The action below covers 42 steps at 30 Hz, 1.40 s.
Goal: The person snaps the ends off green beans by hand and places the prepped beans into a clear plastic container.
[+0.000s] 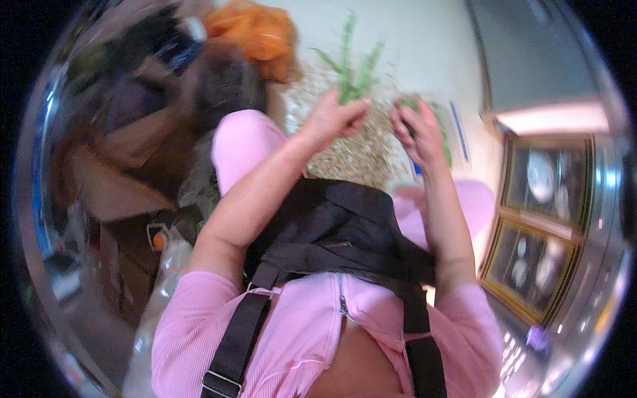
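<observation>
My left hand (pixel 336 117) is closed around the lower end of a small bunch of green leafy stems (pixel 351 69), whose tips fan out away from me. To its right, my right hand (pixel 418 124) has curled fingers around a small green piece (pixel 409 103), blurred and partly hidden. Under and between the hands lies a heap of dry, pale brown plant bits (pixel 358 156) on a light surface. More green stems (pixel 444 134) show just beyond my right wrist.
An orange plastic bag (pixel 264 37) lies at the upper left, with cardboard boxes (pixel 114 186) and dark bags beside it. A thin blue stick-like object (pixel 460 130) is on the right. Framed glass panels (pixel 545 184) stand at the far right.
</observation>
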### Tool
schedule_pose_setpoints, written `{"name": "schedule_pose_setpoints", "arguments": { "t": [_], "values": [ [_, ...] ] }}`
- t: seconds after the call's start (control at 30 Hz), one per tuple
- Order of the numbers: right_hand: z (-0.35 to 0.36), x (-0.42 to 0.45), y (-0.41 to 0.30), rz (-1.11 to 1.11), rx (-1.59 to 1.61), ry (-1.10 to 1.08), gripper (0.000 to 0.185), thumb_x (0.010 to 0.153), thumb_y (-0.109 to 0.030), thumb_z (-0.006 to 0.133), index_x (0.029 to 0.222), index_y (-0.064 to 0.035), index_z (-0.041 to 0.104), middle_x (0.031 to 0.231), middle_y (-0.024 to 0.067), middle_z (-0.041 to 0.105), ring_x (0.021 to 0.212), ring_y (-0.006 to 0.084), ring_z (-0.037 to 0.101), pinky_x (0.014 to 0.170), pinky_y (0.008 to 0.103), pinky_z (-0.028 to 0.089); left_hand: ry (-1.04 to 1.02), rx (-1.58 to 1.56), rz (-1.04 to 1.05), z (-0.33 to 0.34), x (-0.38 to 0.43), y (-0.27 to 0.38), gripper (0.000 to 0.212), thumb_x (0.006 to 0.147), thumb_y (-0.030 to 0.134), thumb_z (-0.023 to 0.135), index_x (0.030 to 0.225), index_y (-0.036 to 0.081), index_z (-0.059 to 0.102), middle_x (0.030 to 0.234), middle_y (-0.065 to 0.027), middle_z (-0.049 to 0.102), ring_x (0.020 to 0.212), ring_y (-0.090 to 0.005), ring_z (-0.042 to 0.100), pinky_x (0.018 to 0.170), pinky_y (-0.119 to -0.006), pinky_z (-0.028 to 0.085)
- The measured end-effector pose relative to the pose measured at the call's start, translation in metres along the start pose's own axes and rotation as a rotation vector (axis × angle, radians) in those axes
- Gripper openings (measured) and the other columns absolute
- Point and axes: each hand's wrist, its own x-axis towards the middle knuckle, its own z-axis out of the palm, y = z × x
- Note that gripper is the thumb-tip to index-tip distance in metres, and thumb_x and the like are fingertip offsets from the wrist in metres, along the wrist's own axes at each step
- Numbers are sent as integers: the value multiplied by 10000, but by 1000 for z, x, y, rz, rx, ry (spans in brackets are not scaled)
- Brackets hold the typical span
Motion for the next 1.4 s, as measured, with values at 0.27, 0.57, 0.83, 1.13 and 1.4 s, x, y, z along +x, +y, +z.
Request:
{"name": "schedule_pose_setpoints", "arguments": {
  "t": [0.27,0.57,0.83,1.13,1.4],
  "values": [
    [-3,7,11,17,7,45,204,811,-91,575,985,-24,492,683,-4,475,493,25,360,387,150,252,-32,156,59,18,5,-10,200,850,174,541,694,69,476,512,35,393,406,-52,338,372,-211,242],
    [-8,5,11,-13,120,50,182,834,-176,571,903,-14,522,626,-11,464,437,21,328,380,153,235,-25,-12,40,19,7,-12,222,867,221,523,737,40,521,548,5,449,418,-75,383,369,-221,266],
    [-8,3,10,74,-560,11,233,770,-268,653,811,-52,575,542,-32,477,423,37,378,385,197,282,-4,170,104,14,3,-4,151,855,178,538,804,37,553,561,29,460,427,-37,373,383,-182,256],
    [-4,2,12,238,-450,-79,219,778,-235,635,826,-42,542,626,-30,484,415,5,321,349,169,198,-166,273,-34,-3,1,3,136,834,170,554,781,45,552,590,5,504,424,-27,368,372,-182,245],
    [-8,1,11,302,-137,-192,192,825,-248,583,884,-69,546,681,-22,532,417,-37,327,331,110,216,-236,78,-42,-2,2,0,160,849,188,515,801,36,523,536,15,439,393,-44,316,368,-196,220]
  ]
}}
